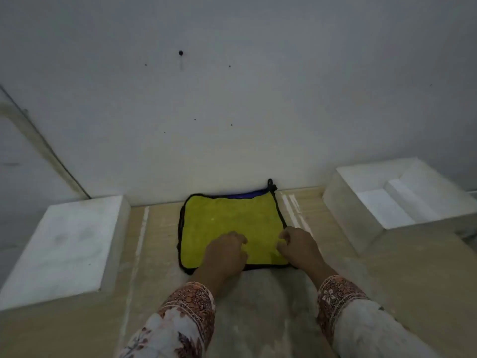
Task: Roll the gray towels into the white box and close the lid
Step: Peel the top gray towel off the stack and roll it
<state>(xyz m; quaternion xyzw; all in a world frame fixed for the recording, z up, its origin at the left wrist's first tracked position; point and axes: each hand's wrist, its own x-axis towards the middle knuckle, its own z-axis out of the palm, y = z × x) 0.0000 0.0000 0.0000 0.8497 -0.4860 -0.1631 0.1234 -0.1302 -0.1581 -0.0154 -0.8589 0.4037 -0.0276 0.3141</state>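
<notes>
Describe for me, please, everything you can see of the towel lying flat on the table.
The towel lies flat, yellow-green side up, plush-looking, edged in black piping with a black loop at its far right corner. A blue strip shows along the far edge. The left hand and right hand rest on its near part, fingers curled.

Your left hand (227, 251) and right hand (299, 248) rest on the near part of a yellow towel (227, 218) with black edging, fingers curled. The towel lies flat on the tan table (258, 306). A white lid (64, 244) sits left; an open white box (395, 200) sits right.
</notes>
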